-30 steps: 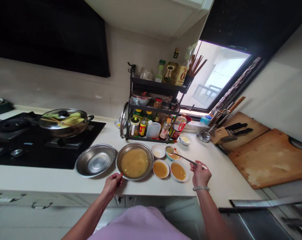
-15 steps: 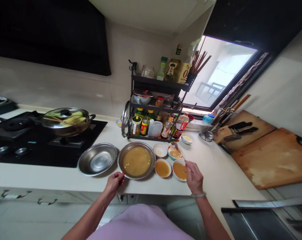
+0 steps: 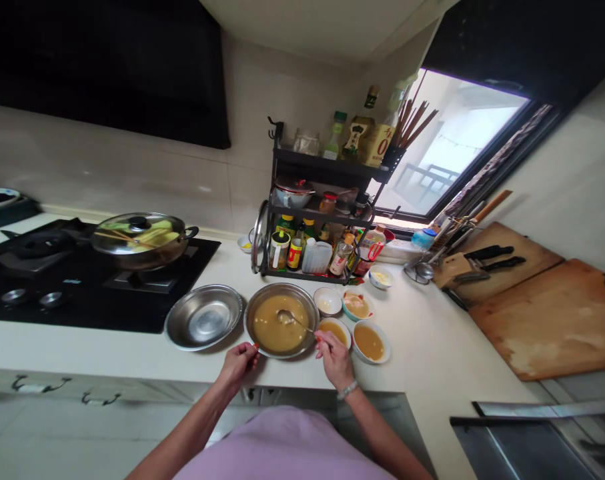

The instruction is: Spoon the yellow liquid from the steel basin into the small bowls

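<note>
My right hand point(image 3: 335, 357) is closed on the handle of a metal spoon point(image 3: 302, 325), whose bowl sits over the yellow-brown liquid in a round metal basin point(image 3: 249, 340). At the basin's near left rim, my left hand point(image 3: 241, 361) pinches the edge with its fingers. An oval steel basin point(image 3: 175, 337) holding nothing stands to the left. Right of the liquid are a bowl of orange-brown liquid point(image 3: 335, 327), partly behind my right hand, another such bowl point(image 3: 370, 342), a small white bowl point(image 3: 328, 301) and a bowl with a pale brown paste point(image 3: 357, 305).
A black rack point(image 3: 322, 217) with bottles and jars stands behind the bowls. On the stove point(image 3: 132, 307) at left is a lidded pan point(image 3: 141, 250). A knife block point(image 3: 455, 270) and wooden cutting boards point(image 3: 547, 323) lean at right. The counter's front edge runs just below my hands.
My right hand has moved left with the spoon, from the right-hand bowls to the liquid in the metal basin. My left hand stays at the rim; the view has shifted slightly.
</note>
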A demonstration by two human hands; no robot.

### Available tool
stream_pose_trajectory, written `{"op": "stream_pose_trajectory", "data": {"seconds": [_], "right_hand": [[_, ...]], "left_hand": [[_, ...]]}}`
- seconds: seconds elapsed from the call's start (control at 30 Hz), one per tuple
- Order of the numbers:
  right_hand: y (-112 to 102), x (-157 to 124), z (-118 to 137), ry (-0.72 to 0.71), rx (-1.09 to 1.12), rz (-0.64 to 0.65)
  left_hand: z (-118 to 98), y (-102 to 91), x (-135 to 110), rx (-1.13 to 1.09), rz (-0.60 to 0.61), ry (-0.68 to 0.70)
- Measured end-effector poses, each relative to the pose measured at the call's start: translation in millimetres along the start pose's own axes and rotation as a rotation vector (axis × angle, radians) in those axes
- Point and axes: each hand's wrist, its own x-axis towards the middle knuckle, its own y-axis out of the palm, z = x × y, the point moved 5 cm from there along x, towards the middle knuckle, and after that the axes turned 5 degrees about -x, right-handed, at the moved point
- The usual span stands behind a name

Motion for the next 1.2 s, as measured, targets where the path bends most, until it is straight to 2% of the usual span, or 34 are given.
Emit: {"op": "stream_pose_trajectory", "data": {"seconds": [0.17,0.27,0.33,0.47,0.73,1.03,1.2], "right_hand": [[-13,6,-20,0.082,-0.055,-0.098],[-17,-4,-32,0.244,0.029,-0.194],[-19,-13,-36,0.385,0.130,-0.303],[-21,-25,-32,0.553,0.279,-0.510],[-20,-31,-9,0.602,0.328,-0.713],[-24,-29,12,0.585,0.313,-0.780],[-40,-24,17,0.550,0.299,-0.853]], "left_hand": [[-2,0.0,1,0.007,0.042,-0.018],[-1,-1.2,3,-0.006,0.058,-0.036],[0,-2.2,5,-0.013,0.072,-0.053],[1,-3.7,9,-0.033,0.124,-0.106],[-2,-6.4,16,-0.035,0.223,-0.208],[-1,-6.2,22,-0.028,0.278,-0.261],[-7,-5.0,18,-0.009,0.265,-0.315]]}}
